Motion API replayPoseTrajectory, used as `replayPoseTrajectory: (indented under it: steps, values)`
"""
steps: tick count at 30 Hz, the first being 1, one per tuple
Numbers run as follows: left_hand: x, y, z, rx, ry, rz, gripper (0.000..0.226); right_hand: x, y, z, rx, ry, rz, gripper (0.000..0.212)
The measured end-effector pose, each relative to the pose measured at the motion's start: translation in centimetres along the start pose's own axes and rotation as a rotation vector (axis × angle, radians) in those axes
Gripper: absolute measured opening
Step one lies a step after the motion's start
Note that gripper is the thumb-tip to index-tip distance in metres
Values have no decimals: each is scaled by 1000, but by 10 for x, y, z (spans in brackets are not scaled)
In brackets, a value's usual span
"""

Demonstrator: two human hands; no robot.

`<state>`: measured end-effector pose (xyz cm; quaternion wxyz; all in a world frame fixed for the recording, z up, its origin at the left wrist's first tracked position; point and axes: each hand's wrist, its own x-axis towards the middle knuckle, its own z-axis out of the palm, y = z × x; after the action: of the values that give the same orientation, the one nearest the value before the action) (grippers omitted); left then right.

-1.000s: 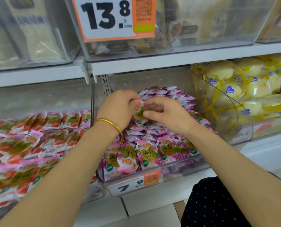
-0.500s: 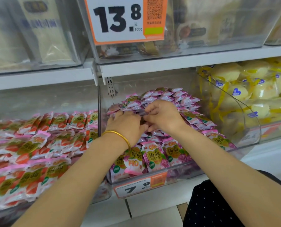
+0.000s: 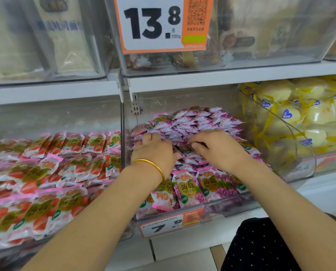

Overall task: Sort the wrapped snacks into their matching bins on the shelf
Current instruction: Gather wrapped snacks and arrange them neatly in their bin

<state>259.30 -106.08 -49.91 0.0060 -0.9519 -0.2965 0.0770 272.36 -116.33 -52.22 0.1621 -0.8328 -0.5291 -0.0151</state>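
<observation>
Purple grape-print snack packets [image 3: 194,122] are heaped in the clear middle bin [image 3: 247,204]. My left hand [image 3: 153,151], with a gold bangle on its wrist, lies on the left side of the heap, its fingers curled over the edge of a row of packets. My right hand [image 3: 218,147] lies on the right side, fingers curled inward and pinching packets near the middle of the heap. The packets under both palms are hidden. Red strawberry-print packets [image 3: 45,178] fill the neighbouring bin on the left.
Yellow wrapped cakes [image 3: 292,114] fill a clear bin on the right. A price tag reading 7.9 [image 3: 163,225] is on the middle bin's front. The shelf above holds clear bins and a 13.8 price sign [image 3: 155,24]. A dark dotted garment [image 3: 261,247] shows at bottom right.
Both hands, which held one packet between them above the heap, have dropped onto it and moved apart, the left towards the left side. The camera has moved closer.
</observation>
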Motion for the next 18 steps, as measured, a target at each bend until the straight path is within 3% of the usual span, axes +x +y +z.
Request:
replayPoseTrajectory:
  steps: [4, 8, 12, 15, 18]
  values:
    - [1, -2, 2, -17, -75, -8, 54, -2, -5, 3, -2, -161, -83, 34]
    - [3, -5, 0, -135, -25, -26, 47, 1, -9, 4, 75, -90, -125, 37]
    - [10, -10, 9, -75, -83, 7, 37, -1, -16, 3, 104, -284, -161, 39]
    - [11, -11, 8, -187, 47, 35, 29, -3, -16, -1, 190, -159, -160, 39]
    - [-9, -9, -4, -280, 244, 131, 24, -15, -18, -4, 168, -193, -186, 40]
